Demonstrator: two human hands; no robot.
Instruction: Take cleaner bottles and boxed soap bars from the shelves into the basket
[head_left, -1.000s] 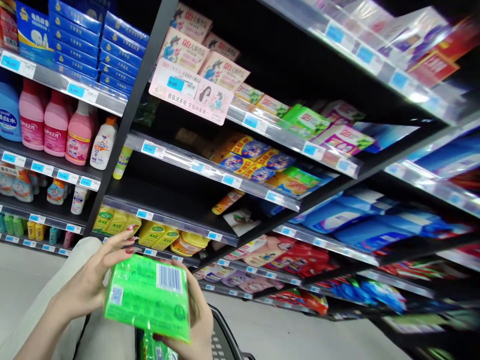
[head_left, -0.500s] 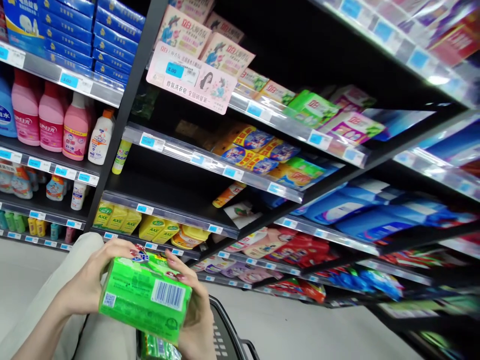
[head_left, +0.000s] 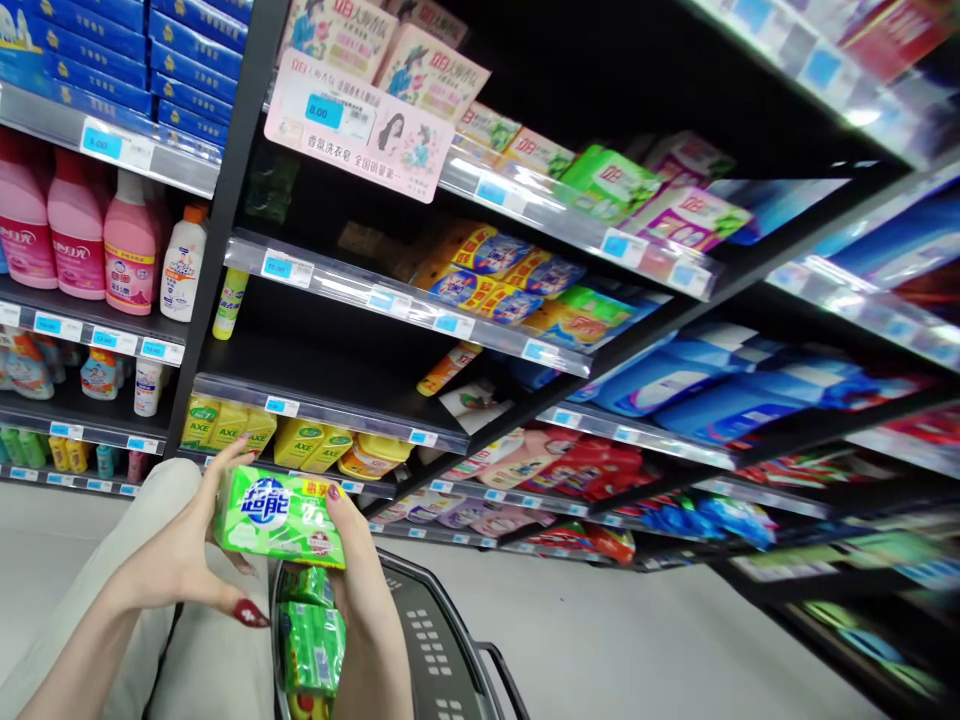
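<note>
- Stocked shelves (head_left: 352,420) stand beyond a pale floor (head_left: 600,630).
- The green pack (head_left: 281,515) is held up by the basket (head_left: 457,640); the right hand (head_left: 367,590) clasps its right end.
- The left hand (head_left: 161,570) gapes at the other end, thumb well clear.
- Probably light, firm, slippery-wrapped; both short ends suit gripping.
- It reads "超能"; yellow bottles (head_left: 300,443), "AXE"; a pink sign (head_left: 360,165), "8.00".

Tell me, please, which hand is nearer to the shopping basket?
Right. The right hand is above the basket, holding the green pack; the left hand is farther away, left of the basket.
</note>
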